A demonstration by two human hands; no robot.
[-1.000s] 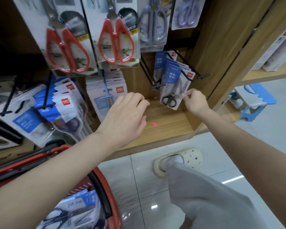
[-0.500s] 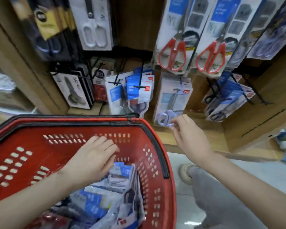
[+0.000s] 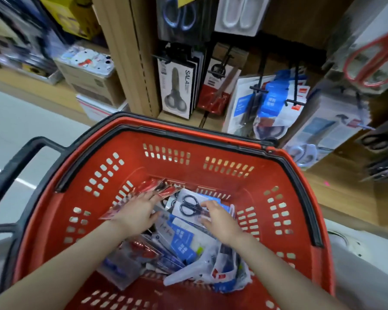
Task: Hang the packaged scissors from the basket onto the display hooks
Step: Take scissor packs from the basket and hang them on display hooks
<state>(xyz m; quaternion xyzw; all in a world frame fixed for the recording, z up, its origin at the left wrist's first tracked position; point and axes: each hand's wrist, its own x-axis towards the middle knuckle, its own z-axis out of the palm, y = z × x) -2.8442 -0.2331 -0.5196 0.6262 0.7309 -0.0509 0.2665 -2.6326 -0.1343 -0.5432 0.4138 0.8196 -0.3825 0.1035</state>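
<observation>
The red shopping basket (image 3: 305, 198) fills the lower half of the view and holds several packaged scissors (image 3: 182, 240) in a loose pile. My left hand (image 3: 138, 212) lies on the pile with its fingers spread, touching a red pack (image 3: 154, 186) at the far side. My right hand (image 3: 218, 219) reaches in beside it, thumb and fingers pinching a white-and-blue pack of black-handled scissors (image 3: 187, 205). Black display hooks (image 3: 258, 88) stick out of the shelf beyond the basket, with blue-and-white packs (image 3: 271, 108) hanging on them.
Boxed scissors (image 3: 176, 90) stand on the wooden shelf (image 3: 336, 189) behind the basket. Red-handled scissors (image 3: 372, 61) hang at the upper right. The basket's black handle (image 3: 14, 166) juts left over the pale floor. Cardboard boxes (image 3: 87, 79) sit on the left shelf.
The view swung from the hooks down to the basket. My right hand left the hanging packs and dropped into the basket; my left hand moved further in, across the pile.
</observation>
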